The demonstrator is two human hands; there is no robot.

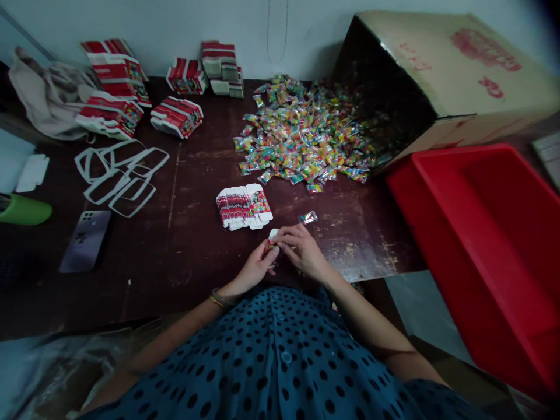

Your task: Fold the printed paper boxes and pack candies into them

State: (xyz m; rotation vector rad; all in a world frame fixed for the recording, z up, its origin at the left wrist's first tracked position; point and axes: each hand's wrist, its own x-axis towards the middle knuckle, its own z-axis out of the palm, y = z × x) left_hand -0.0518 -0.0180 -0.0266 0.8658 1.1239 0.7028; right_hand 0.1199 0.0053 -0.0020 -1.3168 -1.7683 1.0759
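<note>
My left hand (258, 263) is closed around a small red and white printed carton (270, 241) close to the table's front edge. Its white flap sticks up at the top. The fingers of my right hand (303, 248) are bent together at that flap, pinching or pressing it; the fingertips partly hide the carton. Just beyond my right hand lies a single clear candy packet (308, 217). A fanned stack of flat red and white cartons (244, 207) rests on the table ahead of my left hand.
A heap of wrapped candies (306, 134) spills from a cardboard box (464, 70) on its side. A red bin (472, 245) stands at right. Bundled cartons (177, 116), white bands (120, 175), a phone (86, 241), a green cup (26, 210) and cloth (48, 96) are at left.
</note>
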